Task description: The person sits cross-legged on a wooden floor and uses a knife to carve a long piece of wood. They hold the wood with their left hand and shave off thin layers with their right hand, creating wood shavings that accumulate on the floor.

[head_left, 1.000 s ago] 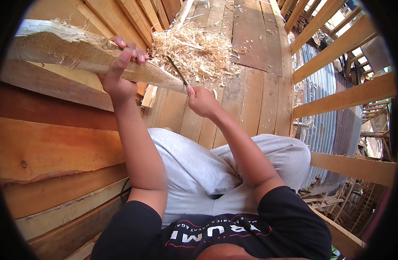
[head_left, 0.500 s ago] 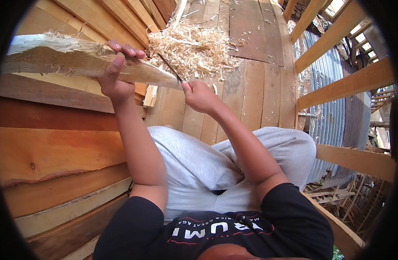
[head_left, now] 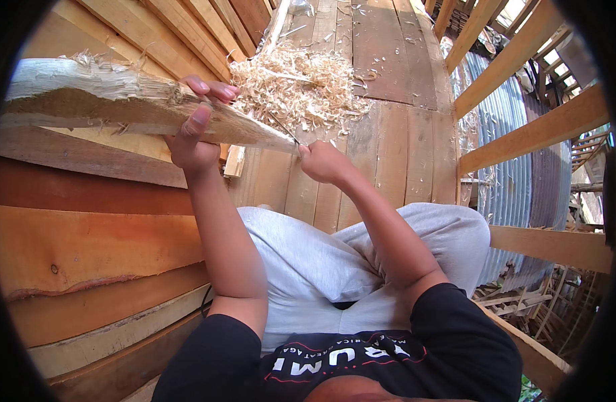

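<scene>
While the left hand is clamping the stick, the right hand, fisted round a blade, is whittling its tip; another controlled shaving stroke seems due.

wood piece: long, rough-split length, pale and splintered along the top edge, browner on the side face; lies nearly level across the upper left, narrowing to a shaved point at its right end, just left of centre.
blade: thin, dark, slender; slants from upper left down to lower right, resting against the tapered tip of the wood.
shavings: loose heap of pale curled strips on the plank floor, far side, just beyond the wood's tip.
</scene>
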`<state>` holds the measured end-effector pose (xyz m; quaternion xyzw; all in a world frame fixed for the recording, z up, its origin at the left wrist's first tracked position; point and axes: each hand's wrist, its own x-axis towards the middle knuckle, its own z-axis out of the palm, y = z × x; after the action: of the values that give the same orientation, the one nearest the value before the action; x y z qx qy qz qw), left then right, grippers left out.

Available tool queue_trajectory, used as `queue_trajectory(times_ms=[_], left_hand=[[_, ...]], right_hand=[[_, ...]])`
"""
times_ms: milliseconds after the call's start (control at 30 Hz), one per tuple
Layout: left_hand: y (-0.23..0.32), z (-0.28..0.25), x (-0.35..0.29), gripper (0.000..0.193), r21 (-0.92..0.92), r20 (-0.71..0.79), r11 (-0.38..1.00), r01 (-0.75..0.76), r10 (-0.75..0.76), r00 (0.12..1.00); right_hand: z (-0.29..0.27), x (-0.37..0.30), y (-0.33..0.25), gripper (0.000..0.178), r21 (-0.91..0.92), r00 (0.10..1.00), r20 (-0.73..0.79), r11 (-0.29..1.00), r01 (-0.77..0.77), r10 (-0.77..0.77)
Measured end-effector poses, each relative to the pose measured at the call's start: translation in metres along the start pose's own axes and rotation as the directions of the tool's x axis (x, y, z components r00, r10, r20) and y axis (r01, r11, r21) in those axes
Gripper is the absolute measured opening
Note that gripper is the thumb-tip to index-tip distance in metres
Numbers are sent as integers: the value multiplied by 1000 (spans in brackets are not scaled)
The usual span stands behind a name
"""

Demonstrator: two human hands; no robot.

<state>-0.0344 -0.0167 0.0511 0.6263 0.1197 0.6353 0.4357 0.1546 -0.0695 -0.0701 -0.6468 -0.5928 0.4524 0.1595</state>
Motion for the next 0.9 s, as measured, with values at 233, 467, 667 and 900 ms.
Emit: queue_trajectory(times_ms=[233,467,667,900], left_hand=[[-2,0,1,30,-107,-81,993,-43,34,996],[5,-6,0,28,-51,-95,998,-29,24,995],[5,-3,1,26,-65,-94,997,-41,34,995],[7,6,1,28,-76,-114,997,-32,23,993]], right_hand=[[15,17,40,48,-26,993,-60,995,-100,98],[5,22,12,41,428,993,103,899,-92,52],[10,30,18,37,357,997,41,931,-69,58],[3,11,-6,39,631,969,222,741,-230,112]])
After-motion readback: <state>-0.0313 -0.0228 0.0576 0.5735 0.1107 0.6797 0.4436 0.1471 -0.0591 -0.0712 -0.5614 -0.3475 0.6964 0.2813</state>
